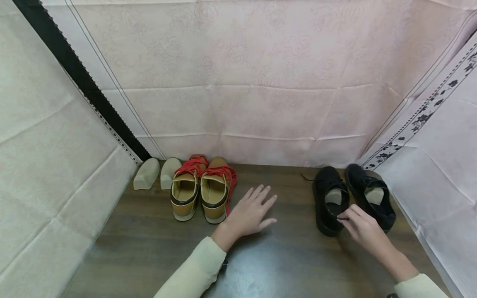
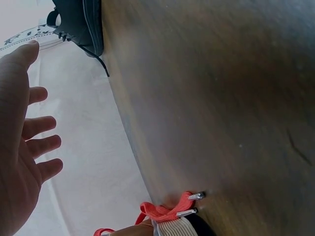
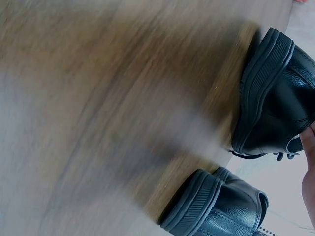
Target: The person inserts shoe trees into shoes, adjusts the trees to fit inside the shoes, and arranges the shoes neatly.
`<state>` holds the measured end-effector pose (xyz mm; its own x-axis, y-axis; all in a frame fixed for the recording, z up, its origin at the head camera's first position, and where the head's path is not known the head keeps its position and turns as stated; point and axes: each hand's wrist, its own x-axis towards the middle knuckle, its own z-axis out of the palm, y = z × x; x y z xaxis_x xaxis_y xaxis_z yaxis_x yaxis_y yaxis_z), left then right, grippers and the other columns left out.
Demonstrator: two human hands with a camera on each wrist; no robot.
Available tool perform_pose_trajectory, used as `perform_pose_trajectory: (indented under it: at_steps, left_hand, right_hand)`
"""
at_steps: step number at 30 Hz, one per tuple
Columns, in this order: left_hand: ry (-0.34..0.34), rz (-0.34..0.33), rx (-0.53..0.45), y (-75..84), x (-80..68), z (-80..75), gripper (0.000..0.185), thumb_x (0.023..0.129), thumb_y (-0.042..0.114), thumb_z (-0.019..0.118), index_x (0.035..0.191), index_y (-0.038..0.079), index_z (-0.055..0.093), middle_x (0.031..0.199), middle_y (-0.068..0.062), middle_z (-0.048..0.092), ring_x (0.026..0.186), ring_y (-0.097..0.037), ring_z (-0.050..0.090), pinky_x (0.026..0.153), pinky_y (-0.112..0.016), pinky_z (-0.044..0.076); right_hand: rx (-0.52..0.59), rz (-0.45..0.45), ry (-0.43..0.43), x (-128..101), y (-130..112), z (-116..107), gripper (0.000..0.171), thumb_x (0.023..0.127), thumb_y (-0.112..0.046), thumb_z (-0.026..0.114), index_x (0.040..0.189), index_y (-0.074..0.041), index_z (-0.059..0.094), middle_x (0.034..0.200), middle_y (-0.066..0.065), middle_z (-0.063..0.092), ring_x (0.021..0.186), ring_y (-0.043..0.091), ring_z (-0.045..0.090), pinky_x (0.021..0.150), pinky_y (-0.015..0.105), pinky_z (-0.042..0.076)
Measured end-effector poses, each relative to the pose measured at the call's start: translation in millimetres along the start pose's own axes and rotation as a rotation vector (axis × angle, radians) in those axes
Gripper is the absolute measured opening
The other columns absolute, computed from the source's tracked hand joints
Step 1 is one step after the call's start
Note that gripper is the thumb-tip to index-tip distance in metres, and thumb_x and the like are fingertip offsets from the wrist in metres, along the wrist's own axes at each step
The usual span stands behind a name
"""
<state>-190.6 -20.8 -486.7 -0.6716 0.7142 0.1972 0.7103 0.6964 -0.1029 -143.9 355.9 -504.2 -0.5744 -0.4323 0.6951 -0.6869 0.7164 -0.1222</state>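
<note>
Pale sleeve (image 1: 193, 269) first, then the left hand (image 1: 247, 213) — fingers spread, free, near the tan shoes (image 1: 215, 212). Right hand (image 1: 361, 227) pinches the back rim of one black shoe (image 1: 321, 207), just beside its mate (image 1: 359, 180). Only the left wrist view shows shiny lace tips (image 2: 198, 195) — only the right wrist view, ridged soles (image 3: 268, 69).

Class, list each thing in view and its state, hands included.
Tan shoes: upright, side by side.
Red laces: trailing loose.
Black shoes: upright, inserts in both.
Two loose inserts: beside the tan shoes.
Left hand: fingers spread, holding nothing.
Right hand: pinching a black shoe's rim.
</note>
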Motion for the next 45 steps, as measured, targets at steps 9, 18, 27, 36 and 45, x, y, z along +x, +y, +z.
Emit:
perform_pose_trajectory:
  at_steps: [9, 18, 27, 36, 45]
  left_hand:
    - [-0.003, 0.014, 0.0, 3.6, 4.4, 1.6, 0.071, 0.103, 0.063, 0.047, 0.159, 0.02, 0.041, 0.165, -0.014, 0.037, 0.153, -0.033, 0.036, 0.122, -0.051, 0.035]
    - [-0.014, 0.014, -0.032, 8.7, 6.9, -2.0, 0.071, 0.103, 0.062, 0.048, 0.16, 0.02, 0.04, 0.165, -0.014, 0.036, 0.153, -0.034, 0.036, 0.122, -0.051, 0.034]
    - [-0.017, 0.032, -0.01, 13.5, 11.5, 1.2, 0.072, 0.103, 0.064, 0.045, 0.16, 0.021, 0.039, 0.166, -0.014, 0.035, 0.154, -0.033, 0.034, 0.122, -0.05, 0.034]
    - [-0.003, 0.063, -0.001, 19.8, 15.9, -0.4, 0.071, 0.102, 0.062, 0.049, 0.159, 0.02, 0.042, 0.165, -0.014, 0.038, 0.152, -0.034, 0.036, 0.121, -0.051, 0.036]
    - [-0.026, 0.083, 0.003, 26.9, 19.3, -0.9, 0.072, 0.103, 0.064, 0.046, 0.16, 0.021, 0.04, 0.166, -0.014, 0.036, 0.153, -0.033, 0.035, 0.122, -0.05, 0.035]
  right_hand:
    - [-0.011, 0.001, 0.015, -3.2, 11.3, -5.3, 0.048, 0.108, -0.044, 0.049, 0.084, -0.009, 0.071, 0.087, -0.002, 0.063, 0.075, 0.01, 0.063, 0.074, 0.009, 0.048]
    - [-0.045, 0.041, -0.036, -8.9, 23.2, -15.5, 0.05, 0.108, -0.047, 0.047, 0.085, -0.01, 0.07, 0.088, -0.003, 0.062, 0.076, 0.009, 0.061, 0.071, 0.013, 0.049]
    - [-0.048, 0.044, -0.079, -8.8, 31.7, -25.9, 0.051, 0.109, -0.049, 0.043, 0.086, -0.012, 0.069, 0.088, -0.005, 0.062, 0.077, 0.009, 0.059, 0.07, 0.02, 0.048]
    - [-0.064, -0.006, -0.121, -10.7, 42.6, -36.0, 0.053, 0.11, -0.048, 0.037, 0.088, -0.012, 0.068, 0.089, -0.005, 0.061, 0.076, 0.01, 0.057, 0.067, 0.023, 0.046]
    - [-0.063, 0.002, -0.151, -16.3, 51.5, -42.4, 0.055, 0.109, -0.051, 0.032, 0.09, -0.012, 0.065, 0.091, -0.004, 0.06, 0.076, 0.01, 0.055, 0.066, 0.022, 0.045]
